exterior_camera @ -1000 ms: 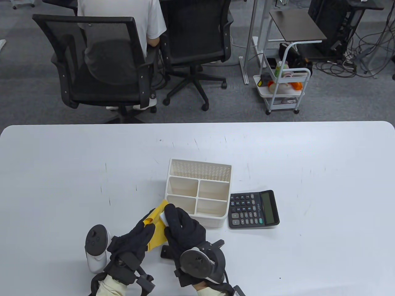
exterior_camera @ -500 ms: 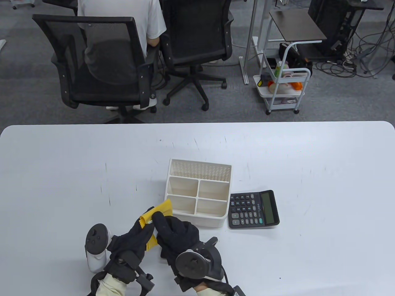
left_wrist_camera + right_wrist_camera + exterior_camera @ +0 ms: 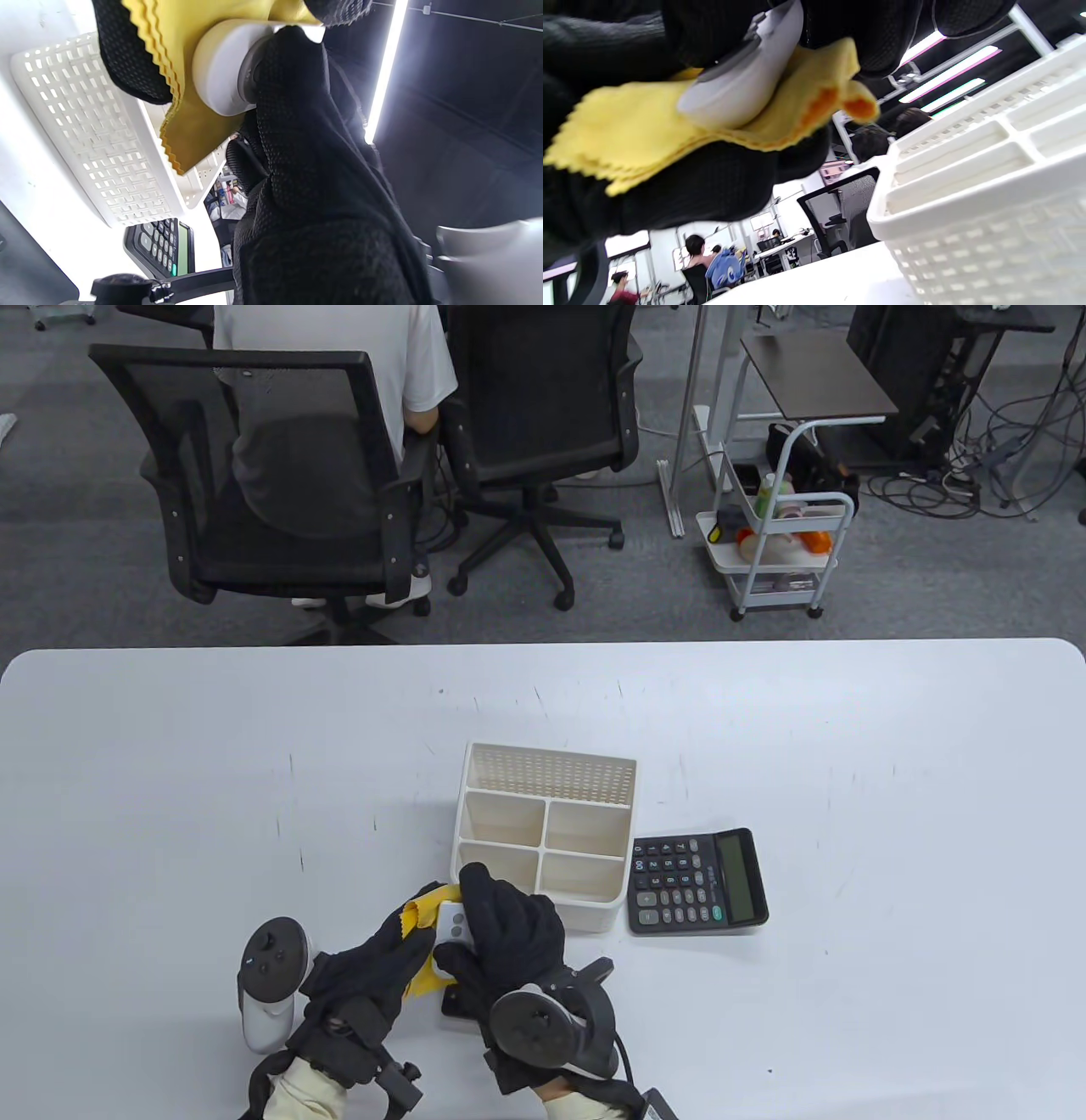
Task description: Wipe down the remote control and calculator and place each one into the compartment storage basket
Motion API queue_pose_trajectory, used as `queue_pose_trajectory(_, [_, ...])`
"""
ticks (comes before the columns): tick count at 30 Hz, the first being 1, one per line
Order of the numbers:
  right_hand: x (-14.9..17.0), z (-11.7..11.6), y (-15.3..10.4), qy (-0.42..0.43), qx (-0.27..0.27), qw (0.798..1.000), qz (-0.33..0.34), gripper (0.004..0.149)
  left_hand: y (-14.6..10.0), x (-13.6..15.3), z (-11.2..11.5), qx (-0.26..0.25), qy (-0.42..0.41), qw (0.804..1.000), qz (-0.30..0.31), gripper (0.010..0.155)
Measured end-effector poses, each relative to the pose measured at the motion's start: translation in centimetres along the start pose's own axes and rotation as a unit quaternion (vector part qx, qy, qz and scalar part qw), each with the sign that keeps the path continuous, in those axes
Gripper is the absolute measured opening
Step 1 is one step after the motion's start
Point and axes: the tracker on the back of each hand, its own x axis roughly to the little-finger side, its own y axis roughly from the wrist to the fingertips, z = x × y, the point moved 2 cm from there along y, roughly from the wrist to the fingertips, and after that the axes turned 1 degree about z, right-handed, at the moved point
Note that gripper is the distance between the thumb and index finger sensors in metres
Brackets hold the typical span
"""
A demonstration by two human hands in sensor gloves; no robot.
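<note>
White table (image 3: 254,746) before grey-carpeted office: right hand (image 3: 509,929) grips remote control (image 3: 454,923), left hand (image 3: 386,963) clutches yellow cloth (image 3: 420,909).

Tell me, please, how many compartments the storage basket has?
5. In the cream plastic compartment storage basket: one long perforated-backed section along the far side, then four square ones in a two-by-two grid nearer the hands. None hidden.

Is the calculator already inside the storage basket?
No, the calculator lies flat on the table just right of the basket, whose compartments are empty.
</note>
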Motion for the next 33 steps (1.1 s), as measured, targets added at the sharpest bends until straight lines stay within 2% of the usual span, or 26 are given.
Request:
queue_pose_trajectory(4, [1.6, 0.3, 0.0, 0.06, 0.007, 0.995, -0.076, 0.074, -0.1, -1.0, 0.1, 0.002, 0.011, 0.999, 0.033, 0.054])
queue_pose_trajectory(10, [2.0, 0.1, 0.2, 0.084, 0.011, 0.992, -0.091, 0.074, -0.3, -1.6, 0.3, -0.003, 0.061, 0.997, 0.052, 0.054])
queue_pose_trajectory(14, [1.3, 0.3, 0.0, 0.063, 0.025, 0.995, -0.068, 0.071, -0.2, -1.5, 0.5, -0.004, 0.061, 0.997, 0.047, 0.054])
queue_pose_trajectory(19, [-0.2, 1.2, 0.1, 0.012, 0.066, 0.998, -0.009, 0.069, -0.2, -1.3, 0.6, 0.0, 0.095, 0.995, 0.03, 0.056])
queue_pose_trajectory(22, [0.1, 1.8, 0.2, 0.005, 0.084, 0.996, -0.01, 0.069, -0.1, -1.2, 0.8, 0.009, 0.084, 0.996, 0.026, 0.056])
queue_pose_trajectory(29, [0.7, 1.9, 0.2, -0.007, 0.087, 0.996, -0.019, 0.064, -0.3, -1.8, 0.8, 0.004, 0.082, 0.996, 0.046, 0.055])
queue_pose_trajectory(33, [-0.1, 1.9, 0.2, 0.016, 0.091, 0.996, 0.012, 0.061, -0.3, -1.5, 0.3, -0.01, 0.05, 0.998, 0.041, 0.056])
